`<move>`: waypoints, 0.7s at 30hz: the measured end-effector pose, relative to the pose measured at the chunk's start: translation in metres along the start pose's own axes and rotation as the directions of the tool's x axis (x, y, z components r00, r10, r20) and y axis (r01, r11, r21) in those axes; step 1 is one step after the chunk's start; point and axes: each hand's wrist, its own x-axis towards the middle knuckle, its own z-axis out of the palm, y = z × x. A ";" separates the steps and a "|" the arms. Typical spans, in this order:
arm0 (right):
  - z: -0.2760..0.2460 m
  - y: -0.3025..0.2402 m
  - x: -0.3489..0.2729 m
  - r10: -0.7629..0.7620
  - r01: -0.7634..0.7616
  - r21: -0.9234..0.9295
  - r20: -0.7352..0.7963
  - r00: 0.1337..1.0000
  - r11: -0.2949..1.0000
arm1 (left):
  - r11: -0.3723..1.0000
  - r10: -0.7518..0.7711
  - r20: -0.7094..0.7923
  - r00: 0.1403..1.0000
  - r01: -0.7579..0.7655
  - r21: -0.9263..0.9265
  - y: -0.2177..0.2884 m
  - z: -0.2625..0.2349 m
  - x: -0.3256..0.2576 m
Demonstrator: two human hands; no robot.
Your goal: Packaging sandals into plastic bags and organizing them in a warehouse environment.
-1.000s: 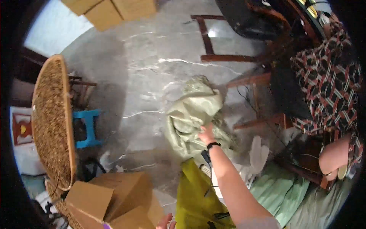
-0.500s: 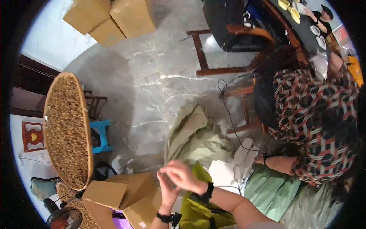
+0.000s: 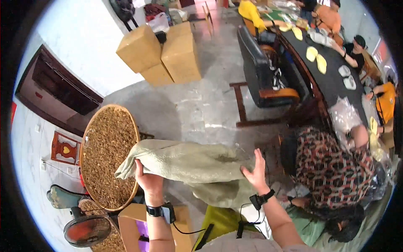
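My left hand [image 3: 147, 181] is closed on the near end of the pale green woven sack [image 3: 189, 164], fingers curled up under its bunched edge, just left of the middle of the frame. My right hand [image 3: 255, 172] lies open and flat against the other end of the sack, fingers spread and pointing up, pressing on the cloth more than gripping it. The sack hangs stretched between them across the centre of the picture, above the grey marble floor [image 3: 201, 109], with a loose fold sagging below its middle.

To hold it well, I judge the right hand should close on a proper handful of cloth, since an open palm can let that end slip. Both hands kept level would hold the sagging fold off the floor.

At the left of the frame, touching or just behind the sack's left end, stands a big round woven tray [image 3: 107, 155] heaped with brown dried matter; I would keep the cloth from brushing its rim. Below it, in the lower left, is a small red fan [image 3: 86, 230], and a cardboard box [image 3: 130, 212] sits between my forearms. A person in a patterned top [image 3: 331, 168] bends low at the right, close beside my right hand, so that end needs room. Stacked cardboard boxes [image 3: 163, 52] stand at the upper middle, well apart, and a long dark surface [image 3: 331, 80] runs along the upper right.
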 end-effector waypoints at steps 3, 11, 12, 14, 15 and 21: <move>0.054 0.020 0.070 0.036 -0.067 0.151 0.199 0.979 0.986 | 0.996 0.074 0.008 0.997 -0.073 -0.048 0.018 0.014 0.046; 0.150 -0.068 0.283 0.229 -0.538 0.188 0.756 0.614 0.822 | 0.995 0.014 0.138 0.990 -0.001 -0.095 0.063 0.016 0.234; 0.155 -0.057 0.317 0.262 -0.616 0.311 0.702 0.662 0.724 | 0.995 -0.022 0.125 0.992 0.034 -0.093 0.064 0.017 0.266; 0.158 -0.051 0.390 0.284 -0.519 0.505 0.471 0.835 0.689 | 0.995 -0.080 0.206 0.975 0.089 -0.039 0.060 0.029 0.333; 0.155 -0.052 0.421 0.361 -0.539 0.632 0.401 0.842 0.556 | 0.991 -0.128 0.180 0.975 0.133 -0.015 0.053 0.029 0.363; 0.112 -0.117 0.596 0.325 -0.314 0.921 0.231 0.917 0.230 | 0.952 -0.302 0.156 0.940 0.307 -0.006 -0.024 0.064 0.562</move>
